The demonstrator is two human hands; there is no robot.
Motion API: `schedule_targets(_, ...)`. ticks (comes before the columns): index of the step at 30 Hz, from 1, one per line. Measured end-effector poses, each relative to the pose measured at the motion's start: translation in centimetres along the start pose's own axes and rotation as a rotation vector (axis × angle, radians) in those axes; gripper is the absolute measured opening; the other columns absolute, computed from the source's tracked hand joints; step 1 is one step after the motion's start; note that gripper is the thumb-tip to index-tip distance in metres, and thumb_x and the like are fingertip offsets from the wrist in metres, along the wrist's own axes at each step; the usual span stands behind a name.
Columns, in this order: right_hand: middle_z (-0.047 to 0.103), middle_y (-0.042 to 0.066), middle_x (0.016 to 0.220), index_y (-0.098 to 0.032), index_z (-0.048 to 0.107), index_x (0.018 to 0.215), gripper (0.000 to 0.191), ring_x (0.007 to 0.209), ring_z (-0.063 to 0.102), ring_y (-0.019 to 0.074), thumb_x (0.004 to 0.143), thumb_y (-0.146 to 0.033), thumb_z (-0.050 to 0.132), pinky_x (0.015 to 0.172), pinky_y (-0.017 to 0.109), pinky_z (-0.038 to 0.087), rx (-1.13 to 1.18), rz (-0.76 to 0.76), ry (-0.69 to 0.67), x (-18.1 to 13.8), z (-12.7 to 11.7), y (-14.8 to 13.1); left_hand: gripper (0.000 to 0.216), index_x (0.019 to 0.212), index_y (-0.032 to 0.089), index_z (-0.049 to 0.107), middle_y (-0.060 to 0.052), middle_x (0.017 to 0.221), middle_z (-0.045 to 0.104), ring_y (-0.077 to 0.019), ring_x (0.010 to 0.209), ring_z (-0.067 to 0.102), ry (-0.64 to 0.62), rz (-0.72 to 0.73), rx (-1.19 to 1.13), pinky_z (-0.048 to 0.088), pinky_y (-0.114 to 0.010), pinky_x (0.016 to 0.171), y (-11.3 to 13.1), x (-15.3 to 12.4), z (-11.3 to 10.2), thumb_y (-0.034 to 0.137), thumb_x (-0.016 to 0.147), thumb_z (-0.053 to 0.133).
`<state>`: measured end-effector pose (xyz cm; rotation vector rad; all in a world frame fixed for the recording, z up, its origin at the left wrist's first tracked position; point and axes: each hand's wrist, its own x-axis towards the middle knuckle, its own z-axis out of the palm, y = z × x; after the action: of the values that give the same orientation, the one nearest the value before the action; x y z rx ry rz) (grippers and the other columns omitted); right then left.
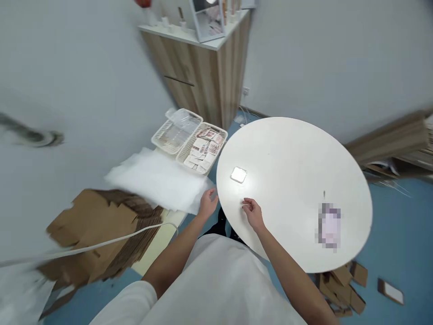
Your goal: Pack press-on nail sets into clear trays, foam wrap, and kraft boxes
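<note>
Over the near left part of the white oval table [291,149] hovers my right hand [253,214], its fingers loosely bent and apart, holding nothing that I can see. My left hand [208,203] is by the table's left edge, close to the corner of a stack of white foam sheets [155,178]; its fingers are half curled and apart, with nothing visible in them. A small, flat, white square item with rounded corners and a darker rim [238,174] lies on the table beyond my hands. What exactly it is cannot be made out.
Left of the table, two white plastic baskets [221,130] hold clear bags and small printed packets. Flattened cardboard [98,225] lies nearer, crossed by a white cable [135,233]. A wooden cabinet [199,72] stands behind. A pixelated pinkish item [329,228] is on the table; small brown boxes [341,289] are on the floor.
</note>
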<state>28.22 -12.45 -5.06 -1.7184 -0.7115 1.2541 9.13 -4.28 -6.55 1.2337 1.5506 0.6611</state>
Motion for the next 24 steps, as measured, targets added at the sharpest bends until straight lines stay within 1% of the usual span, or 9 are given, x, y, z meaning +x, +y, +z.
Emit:
schedule_targets(3, 0.063, 0.006, 0.089, -0.020, 0.058, 0.094, 0.030, 0.081, 0.058, 0.0174, 0.068, -0.035, 0.055, 0.079, 0.036, 0.047, -0.010, -0.033, -0.139, -0.5, 0.6, 0.7, 0.031, 0.103, 0.019, 0.055, -0.010, 0.113, 0.054, -0.0232, 0.109, 0.048, 0.117, -0.020, 0.039, 0.040, -0.034, 0.089, -1.0, -2.5, -1.3, 0.025, 0.072, 0.058)
schedule_targets(6, 0.063, 0.005, 0.087, -0.020, 0.059, 0.091, 0.028, 0.081, 0.058, 0.0178, 0.069, -0.036, 0.055, 0.078, 0.035, 0.047, -0.031, -0.062, -0.243, -0.5, 2.0, 0.9, 0.030, 0.100, 0.019, 0.057, -0.010, 0.111, 0.054, -0.0240, 0.109, 0.048, 0.209, -0.027, 0.091, 0.037, -0.035, 0.092, -1.8, -4.5, -3.2, 0.026, 0.071, 0.059)
schedule_targets(9, 0.063, 0.004, 0.083, -0.020, 0.060, 0.090, 0.027, 0.077, 0.058, 0.0173, 0.069, -0.036, 0.054, 0.075, 0.035, 0.047, -0.104, -0.087, -0.359, -0.2, 4.1, 0.4, 0.028, 0.097, 0.019, 0.059, -0.009, 0.110, 0.054, -0.0256, 0.110, 0.047, 0.277, -0.013, 0.174, 0.034, -0.038, 0.095, -2.2, -5.7, -5.7, 0.026, 0.069, 0.060)
schedule_targets(12, 0.063, 0.003, 0.083, -0.021, 0.060, 0.089, 0.025, 0.076, 0.058, 0.0172, 0.069, -0.033, 0.053, 0.073, 0.034, 0.046, -0.221, -0.142, -0.474, 0.4, 6.6, -0.7, 0.029, 0.096, 0.019, 0.059, -0.009, 0.109, 0.055, -0.0258, 0.109, 0.047, 0.347, 0.003, 0.217, 0.032, -0.038, 0.097, -2.5, -6.0, -8.3, 0.023, 0.067, 0.060)
schedule_targets(15, 0.063, 0.003, 0.087, -0.022, 0.061, 0.090, 0.025, 0.080, 0.057, 0.0179, 0.068, -0.030, 0.054, 0.076, 0.035, 0.045, -0.340, -0.237, -0.508, 1.4, 9.3, -1.8, 0.031, 0.095, 0.018, 0.060, -0.009, 0.108, 0.057, -0.0250, 0.108, 0.049, 0.385, -0.010, 0.162, 0.032, -0.037, 0.097, -2.7, -5.5, -10.3, 0.023, 0.065, 0.062)
schedule_targets(17, 0.062, 0.004, 0.092, -0.022, 0.062, 0.090, 0.025, 0.085, 0.056, 0.0187, 0.066, -0.028, 0.055, 0.080, 0.036, 0.043, -0.400, -0.290, -0.512, 2.2, 11.2, -2.5, 0.032, 0.096, 0.017, 0.059, -0.010, 0.109, 0.057, -0.0251, 0.107, 0.050, 0.392, -0.057, 0.092, 0.034, -0.037, 0.095, -2.9, -4.8, -11.1, 0.023, 0.065, 0.063)
schedule_targets(19, 0.061, 0.005, 0.097, -0.022, 0.063, 0.091, 0.027, 0.089, 0.055, 0.0194, 0.065, -0.027, 0.056, 0.082, 0.036, 0.043, -0.432, -0.312, -0.523, 3.0, 13.4, -3.2, 0.033, 0.099, 0.016, 0.059, -0.012, 0.110, 0.057, -0.0244, 0.105, 0.052, 0.374, -0.120, -0.028, 0.037, -0.036, 0.092, -3.1, -3.5, -11.7, 0.024, 0.067, 0.063)
schedule_targets(21, 0.059, 0.006, 0.102, -0.021, 0.062, 0.094, 0.030, 0.094, 0.054, 0.0199, 0.066, -0.027, 0.056, 0.083, 0.035, 0.043, -0.431, -0.285, -0.543, 3.8, 15.6, -3.9, 0.034, 0.101, 0.015, 0.057, -0.013, 0.115, 0.056, -0.0230, 0.105, 0.053, 0.345, -0.169, -0.183, 0.040, -0.034, 0.089, -3.3, -1.8, -12.3, 0.025, 0.069, 0.062)
schedule_targets(24, 0.056, 0.008, 0.111, -0.021, 0.059, 0.102, 0.036, 0.103, 0.051, 0.0211, 0.067, -0.030, 0.055, 0.084, 0.034, 0.043, -0.380, -0.163, -0.541, 5.4, 19.0, -4.7, 0.037, 0.103, 0.016, 0.056, -0.013, 0.121, 0.052, -0.0223, 0.110, 0.050, 0.320, -0.211, -0.379, 0.039, -0.033, 0.090, -3.8, 1.5, -13.3, 0.027, 0.069, 0.063)
